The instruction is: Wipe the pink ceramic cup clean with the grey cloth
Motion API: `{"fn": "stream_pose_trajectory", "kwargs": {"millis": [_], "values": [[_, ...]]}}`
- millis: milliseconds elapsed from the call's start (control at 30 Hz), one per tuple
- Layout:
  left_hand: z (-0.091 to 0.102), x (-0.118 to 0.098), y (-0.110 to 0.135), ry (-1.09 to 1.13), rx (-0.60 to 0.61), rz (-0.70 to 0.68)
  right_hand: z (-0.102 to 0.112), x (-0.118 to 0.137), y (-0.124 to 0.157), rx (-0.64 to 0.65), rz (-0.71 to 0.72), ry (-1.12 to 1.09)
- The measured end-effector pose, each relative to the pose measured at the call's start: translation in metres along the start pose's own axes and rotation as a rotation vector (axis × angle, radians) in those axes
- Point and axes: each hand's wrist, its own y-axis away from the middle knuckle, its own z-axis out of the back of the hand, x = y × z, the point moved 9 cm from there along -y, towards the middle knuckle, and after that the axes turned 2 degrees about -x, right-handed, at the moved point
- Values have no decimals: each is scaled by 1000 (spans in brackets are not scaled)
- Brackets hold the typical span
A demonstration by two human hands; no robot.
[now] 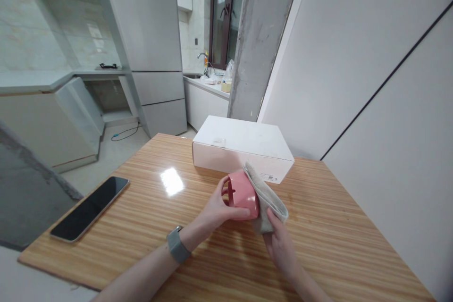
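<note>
My left hand [222, 205] grips a glossy pink plastic container [243, 194] by its side, thumb along the near edge. The container is tilted, and a small cut-out shows on its left end; its exact kind is unclear. In my right hand [281, 243] is a folded grey cloth [267, 200], pressed against the container's right side. Both are held above the wooden table [141, 207]. The right fingers are partly hidden behind the cloth.
A white cardboard box [244, 139] sits just beyond my hands. At the table's left edge lies a phone [90, 208]. A white wall [354, 80] runs along the right side. Behind stand a grey fridge [155, 28] and a sink counter [203, 99].
</note>
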Motion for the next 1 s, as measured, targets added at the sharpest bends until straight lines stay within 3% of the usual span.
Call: {"fn": "stream_pose_trajectory", "kwargs": {"millis": [267,467,567,700,833,1000], "values": [[2,-7,2,85,-15,-55,-6,1,8,120,117,168],[-11,-11,7,366,157,1,-48,36,35,473,410,575],[-15,-15,9,401,212,3,-57,43,42,564,480,683],[-20,-20,14,386,253,-37,-43,37,30,457,403,571],[-14,-12,11,302,157,-32,-25,21,18,335,299,420],[-6,-6,1,240,102,-73,-16,12,15,267,269,328]]}}
